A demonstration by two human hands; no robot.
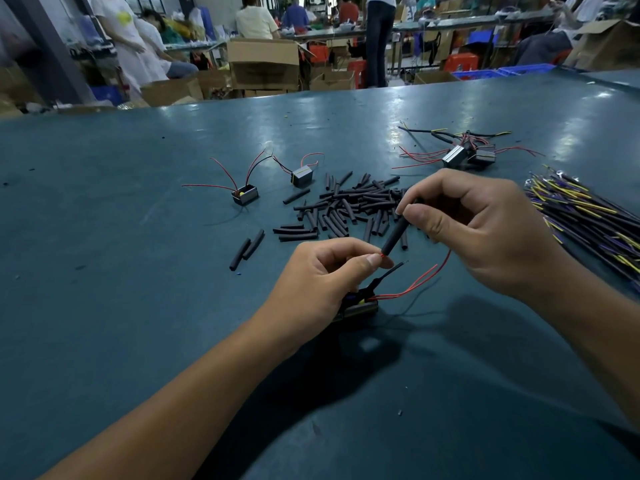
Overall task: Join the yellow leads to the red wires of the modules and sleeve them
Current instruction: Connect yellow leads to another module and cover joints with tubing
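Note:
My left hand (325, 275) pinches a red wire tip at the lower mouth of a black sleeve (396, 235). My right hand (485, 230) pinches that sleeve near its upper end, tilted. Under my left hand a small module (360, 308) lies on the table, partly hidden, with red wires (415, 285) curving off to the right and a short black stub pointing up. A pile of black sleeves (349, 209) lies behind my hands. A bundle of yellow-tipped dark leads (585, 216) lies at the right.
Two loose modules (245, 195) (302, 176) with red wires sit at left centre on the green table (138, 271). Finished modules (462, 155) cluster at the back right. Two stray sleeves (247, 249) lie left of my hands. People and cardboard boxes fill the background.

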